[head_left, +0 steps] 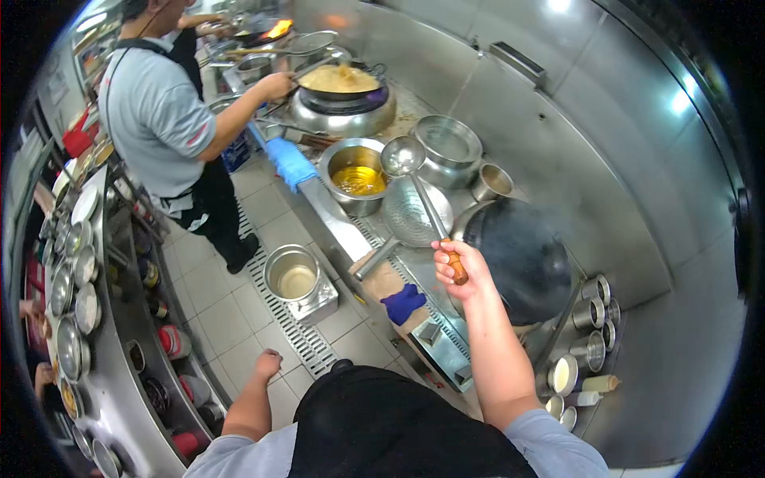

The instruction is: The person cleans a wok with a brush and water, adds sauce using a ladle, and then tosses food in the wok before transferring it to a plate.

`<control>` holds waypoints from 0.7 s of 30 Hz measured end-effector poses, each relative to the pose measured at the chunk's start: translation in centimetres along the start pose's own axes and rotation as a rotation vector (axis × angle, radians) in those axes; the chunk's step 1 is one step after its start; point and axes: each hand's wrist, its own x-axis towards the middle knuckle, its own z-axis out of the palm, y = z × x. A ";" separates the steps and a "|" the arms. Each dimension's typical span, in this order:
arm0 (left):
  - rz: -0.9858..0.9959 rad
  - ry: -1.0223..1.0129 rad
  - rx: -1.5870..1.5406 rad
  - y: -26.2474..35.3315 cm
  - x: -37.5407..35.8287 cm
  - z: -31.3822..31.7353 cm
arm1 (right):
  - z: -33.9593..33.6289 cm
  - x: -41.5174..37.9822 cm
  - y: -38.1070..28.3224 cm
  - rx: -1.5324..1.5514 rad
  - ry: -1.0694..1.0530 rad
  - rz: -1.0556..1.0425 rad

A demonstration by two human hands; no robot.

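Note:
My right hand [464, 269] grips the wooden handle of a steel ladle [403, 157], whose bowl hangs beside a pot of yellow oil [356, 177]. Under the ladle's shaft lies a round perforated strainer [416, 213], its handle pointing to the counter's front edge. Smoke rises over a dark wok [518, 261] just right of my right hand. My left hand [268, 363] hangs low over the floor, its fingers curled in, with nothing visible in it.
A co-worker [163, 119] stands at the upper left, holding a wok of food [339, 78] on a burner. A pot [292, 273] rests on a low stand. Purple cloth [403, 303] lies on the counter edge. Shelves with bowls [73, 350] line the left; metal cups [588, 312] stand right.

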 end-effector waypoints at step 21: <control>0.086 -0.374 0.744 -14.7 -17.2 3.9 | -30.6 -24.7 8.5 -1.478 0.872 -0.294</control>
